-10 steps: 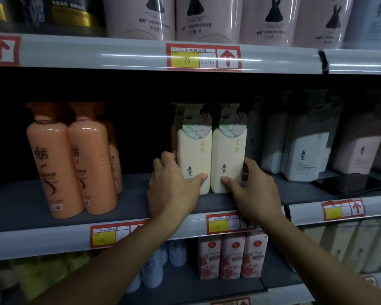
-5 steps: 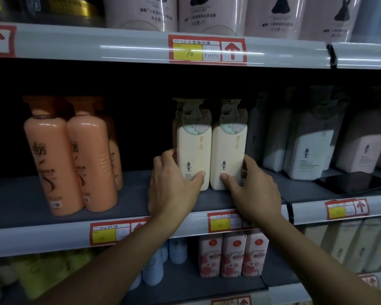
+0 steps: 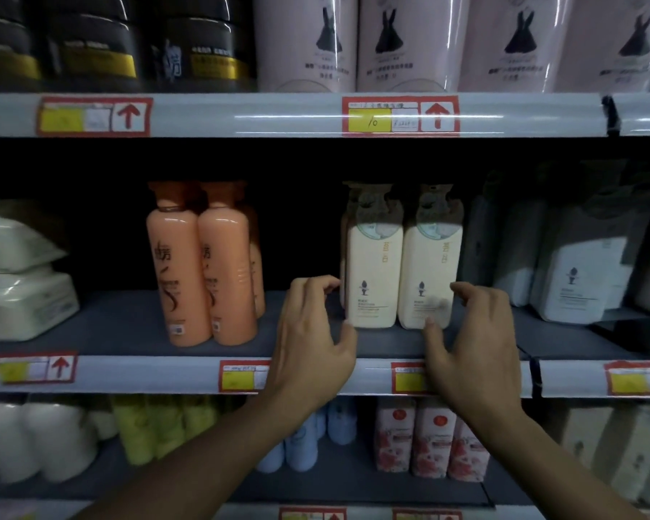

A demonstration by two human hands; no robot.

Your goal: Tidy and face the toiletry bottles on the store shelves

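Facing step: left hand [image 3: 312,343] and right hand [image 3: 470,343] unclenched, flanking paired cream bottles [image 3: 400,272] near shelf's front edge [image 3: 147,373]; next, probably square them.

Dim store aisle: grey metal shelving [image 3: 121,324] in three tiers, its pale front rails [image 3: 241,116] catching overhead light and carrying red-and-yellow price tags [image 3: 400,117]; the shelf recesses fall into deep shadow.

The grey middle shelf [image 3: 128,324] carries white soft packs [image 3: 19,294] at its left end, orange bottles [image 3: 203,264] mid-left, and cream bottles [image 3: 402,272] near its front edge.
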